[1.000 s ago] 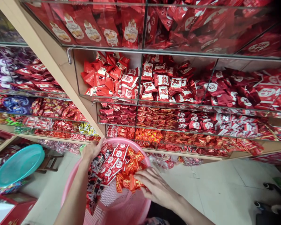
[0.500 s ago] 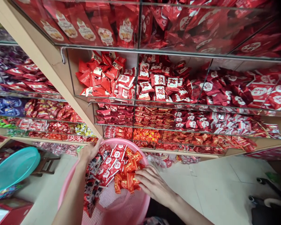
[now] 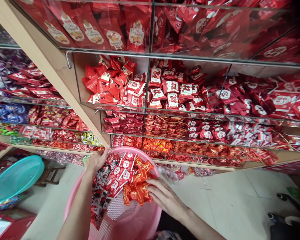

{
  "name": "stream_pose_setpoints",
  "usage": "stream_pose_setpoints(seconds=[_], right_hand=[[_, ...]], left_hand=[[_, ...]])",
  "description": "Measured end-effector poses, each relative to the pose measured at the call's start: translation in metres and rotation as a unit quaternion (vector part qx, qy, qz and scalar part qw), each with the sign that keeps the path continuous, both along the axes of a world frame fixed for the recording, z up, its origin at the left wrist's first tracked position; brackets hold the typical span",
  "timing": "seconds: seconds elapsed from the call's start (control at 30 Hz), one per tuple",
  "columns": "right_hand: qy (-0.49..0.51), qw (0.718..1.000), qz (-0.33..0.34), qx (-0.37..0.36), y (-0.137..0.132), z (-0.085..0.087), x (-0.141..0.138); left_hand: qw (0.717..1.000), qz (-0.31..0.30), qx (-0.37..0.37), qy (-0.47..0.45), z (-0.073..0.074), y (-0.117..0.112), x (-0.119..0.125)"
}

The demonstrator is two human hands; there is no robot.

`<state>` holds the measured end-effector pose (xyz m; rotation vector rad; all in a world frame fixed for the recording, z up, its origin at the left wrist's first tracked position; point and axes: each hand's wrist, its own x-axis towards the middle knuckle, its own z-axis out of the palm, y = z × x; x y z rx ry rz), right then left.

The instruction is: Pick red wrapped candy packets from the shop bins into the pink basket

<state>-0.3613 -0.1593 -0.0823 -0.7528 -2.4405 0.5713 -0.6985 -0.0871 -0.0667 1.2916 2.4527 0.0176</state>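
Left hand [image 3: 96, 161] — clamped on the basket [image 3: 151, 223] rim; right hand [image 3: 166, 198] — resting on red packets [image 3: 136, 195], grip unclear.

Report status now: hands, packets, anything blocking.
Left hand at far rim of pink basket. Right hand on red packets in basket. Nothing in the way.

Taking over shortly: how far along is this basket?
Done: a heap of red and white packets lies in the pink plastic mesh basket. In hand: the right hand presses on orange-red packets; the left hand is at the far rim. Left: the glass-fronted shelf bins are well stocked, and bare mesh shows low in the basket.
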Motion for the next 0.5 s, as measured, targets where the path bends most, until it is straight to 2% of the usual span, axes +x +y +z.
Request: stream_pose_setpoints(seconds=[0.17,0.3,0.4,0.5], right_hand=[[-0.016,1.000,0.006,0.016,0.004,0.000,0.002],[0.015,1.000,-0.004,0.017,0.006,-0.002,0.008],[0.073,0.993,-0.093,-0.023,0.026,-0.018,0.018],[0.100,0.970,-0.211,-0.061,0.070,-0.046,0.028]], left_hand=[[1.000,0.005,-0.008,-0.013,0.005,0.000,0.003],[1.000,0.008,-0.008,-0.004,0.008,0.002,0.005],[1.000,0.007,-0.007,-0.011,0.007,0.002,0.005],[1.000,0.008,-0.006,-0.015,0.005,0.002,0.003]])
